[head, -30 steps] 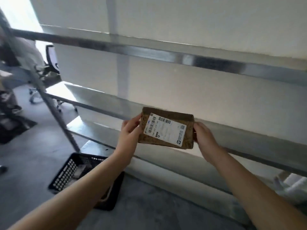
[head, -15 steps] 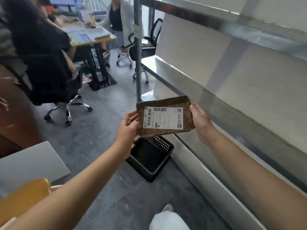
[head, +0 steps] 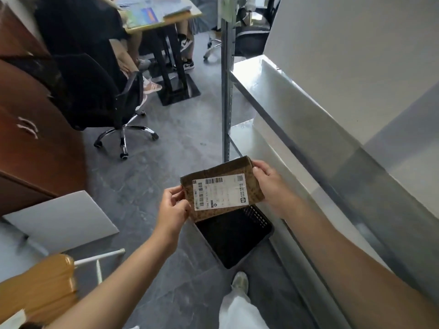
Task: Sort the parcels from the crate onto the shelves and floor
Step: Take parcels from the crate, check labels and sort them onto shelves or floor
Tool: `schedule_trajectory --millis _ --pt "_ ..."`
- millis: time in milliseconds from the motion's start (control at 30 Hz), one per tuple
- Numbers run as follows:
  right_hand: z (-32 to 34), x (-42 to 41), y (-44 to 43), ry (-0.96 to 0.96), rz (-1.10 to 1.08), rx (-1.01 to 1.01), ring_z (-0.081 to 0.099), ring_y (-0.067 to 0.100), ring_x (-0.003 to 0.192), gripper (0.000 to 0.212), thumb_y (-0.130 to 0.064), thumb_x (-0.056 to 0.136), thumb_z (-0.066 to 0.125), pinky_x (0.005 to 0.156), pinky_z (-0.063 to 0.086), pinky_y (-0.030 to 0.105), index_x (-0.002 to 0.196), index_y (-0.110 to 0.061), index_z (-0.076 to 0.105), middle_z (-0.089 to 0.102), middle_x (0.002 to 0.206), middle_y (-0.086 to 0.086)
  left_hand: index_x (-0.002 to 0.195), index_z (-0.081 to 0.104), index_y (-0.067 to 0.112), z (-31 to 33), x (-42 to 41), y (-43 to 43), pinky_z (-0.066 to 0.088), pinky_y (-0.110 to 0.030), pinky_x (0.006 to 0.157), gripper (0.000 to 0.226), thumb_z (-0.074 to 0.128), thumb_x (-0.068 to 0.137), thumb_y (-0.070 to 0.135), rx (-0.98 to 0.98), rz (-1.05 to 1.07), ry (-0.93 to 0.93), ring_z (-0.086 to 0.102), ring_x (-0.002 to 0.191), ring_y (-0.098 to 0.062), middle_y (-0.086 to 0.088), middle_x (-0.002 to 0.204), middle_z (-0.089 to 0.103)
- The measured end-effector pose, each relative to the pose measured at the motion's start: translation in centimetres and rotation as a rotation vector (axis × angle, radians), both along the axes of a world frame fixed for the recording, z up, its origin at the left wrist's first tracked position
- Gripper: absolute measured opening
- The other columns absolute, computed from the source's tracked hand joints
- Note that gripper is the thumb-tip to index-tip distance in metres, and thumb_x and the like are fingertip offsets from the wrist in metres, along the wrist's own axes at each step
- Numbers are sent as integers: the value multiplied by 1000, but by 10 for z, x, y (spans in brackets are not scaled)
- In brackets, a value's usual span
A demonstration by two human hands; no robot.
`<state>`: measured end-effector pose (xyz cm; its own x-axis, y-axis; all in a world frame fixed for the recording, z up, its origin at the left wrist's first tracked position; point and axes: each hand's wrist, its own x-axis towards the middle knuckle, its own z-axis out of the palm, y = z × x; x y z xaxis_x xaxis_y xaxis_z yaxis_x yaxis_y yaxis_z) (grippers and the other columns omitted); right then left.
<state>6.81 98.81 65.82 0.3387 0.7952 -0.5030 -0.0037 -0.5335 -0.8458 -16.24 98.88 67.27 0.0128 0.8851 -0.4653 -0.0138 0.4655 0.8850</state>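
I hold a flat brown cardboard parcel (head: 254, 186) with a white barcode label between both hands, label up. My left hand (head: 172, 208) pinches its left edge and my right hand (head: 269, 180) grips its right edge. The parcel hangs directly above a black perforated plastic crate (head: 234, 241) that stands on the grey floor and looks empty. The metal shelves (head: 292, 119) run along the right, just beside my right arm.
The shelf's upright post (head: 225, 91) rises just behind the parcel. To the left are a black office chair (head: 99, 98), a brown cabinet (head: 31, 129), a white board (head: 61, 217) and seated people at a desk (head: 156, 13). My shoe (head: 240, 282) stands by the crate.
My view has swung from the shelves leftward and down to the floor. The parcel, still in both hands, has come lower and now sits over the crate.
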Motion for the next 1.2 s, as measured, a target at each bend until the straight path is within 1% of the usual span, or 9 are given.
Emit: schedule_trajectory --millis 167,300,433,600,700,833,967,1033,1200 --pt "-47 41 49 99 143 -148 65 27 106 21 -52 93 46 89 52 60 108 -62 56 62 124 -4 104 55 14 -53 44 40 52 -28 80 34 43 88 -13 -108 16 63 64 94 -13 -4 104 65" --pt "-104 49 67 153 246 -144 68 17 106 35 -28 99 56 92 55 44 119 -56 49 69 119 -5 108 53 10 -111 58 63 48 -17 71 31 42 89 -13 -208 38 110 61 88 -9 -2 100 63" --pt "-189 48 81 -90 312 -181 54 12 121 66 -14 85 70 98 47 31 138 -41 42 51 135 -6 107 53 10 -191 59 85 46 -12 55 27 45 91 -9 -292 11 175 61 70 -2 -2 94 67" --pt "-308 43 91 -177 460 -306 45 7 113 82 -3 85 68 89 34 17 150 -30 27 35 134 -4 98 53 29 -333 60 100 52 -41 91 21 62 84 16 -472 -23 235 64 97 -12 5 108 69" --pt "-386 39 97 -183 483 -367 42 6 110 88 -7 86 70 89 31 15 152 -34 19 31 128 -6 103 55 30 -413 63 111 52 -37 86 23 59 84 18 -556 18 263 65 94 -13 6 105 68" --pt "-480 27 105 -225 468 -407 39 7 106 88 -5 84 70 89 26 8 152 -32 21 32 131 2 135 47 28 -503 68 123 49 -34 77 47 48 90 14 -666 30 300 62 95 -19 4 118 64" --pt "-569 12 116 -239 458 -439 36 6 110 90 0 83 67 95 26 14 153 -32 21 34 134 4 152 27 22 -576 74 128 39 -30 96 59 42 96 12 -709 3 368 49 115 -21 6 130 49" --pt "-608 6 124 -248 453 -437 37 8 109 89 1 82 66 94 28 16 152 -32 22 34 125 1 156 11 20 -612 77 131 35 -36 110 67 43 98 18 -716 -61 428 41 135 -25 2 155 32" --pt "-678 -17 136 -240 432 -445 40 10 111 90 3 80 65 94 32 19 152 -30 24 35 130 4 155 -3 4 -677 74 144 24 -36 118 74 43 100 19 -664 -183 570 19 148 -28 -9 165 0"
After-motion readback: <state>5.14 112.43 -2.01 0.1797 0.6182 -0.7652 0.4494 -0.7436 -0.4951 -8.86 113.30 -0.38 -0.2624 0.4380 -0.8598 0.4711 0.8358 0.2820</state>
